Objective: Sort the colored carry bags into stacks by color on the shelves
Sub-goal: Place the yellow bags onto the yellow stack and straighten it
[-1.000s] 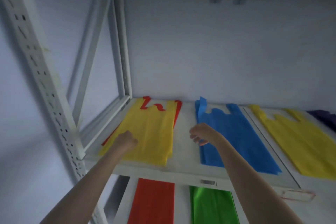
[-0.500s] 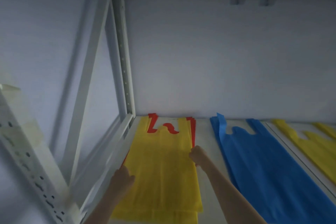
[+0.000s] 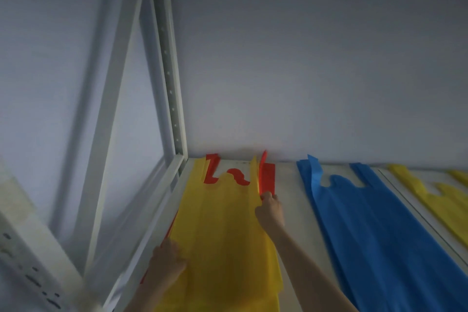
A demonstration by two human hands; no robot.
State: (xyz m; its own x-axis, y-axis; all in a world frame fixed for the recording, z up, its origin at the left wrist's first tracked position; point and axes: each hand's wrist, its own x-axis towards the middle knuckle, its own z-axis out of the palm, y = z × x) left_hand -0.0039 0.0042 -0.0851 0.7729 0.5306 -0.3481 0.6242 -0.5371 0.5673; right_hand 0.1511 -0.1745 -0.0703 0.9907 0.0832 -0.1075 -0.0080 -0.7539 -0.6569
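A yellow carry bag (image 3: 222,230) lies flat at the left end of the white shelf (image 3: 291,210), on top of a red bag (image 3: 268,180) whose handles and edges poke out around it. My right hand (image 3: 269,210) pinches the yellow bag's right edge near its handle and lifts it a little off the red bag. My left hand (image 3: 166,265) grips the yellow bag's left edge near the shelf rail. A blue bag (image 3: 374,230) lies to the right, and another yellow bag (image 3: 440,200) lies beyond it.
A white perforated upright (image 3: 168,63) and a diagonal brace (image 3: 111,99) stand at the shelf's left end. The pale back wall (image 3: 316,71) closes the rear. Another upright post (image 3: 30,261) is near the lower left.
The view has closed in on the shelf. My right hand moved farther back along the yellow bag's right edge and raised it. My left hand stayed at the left edge.
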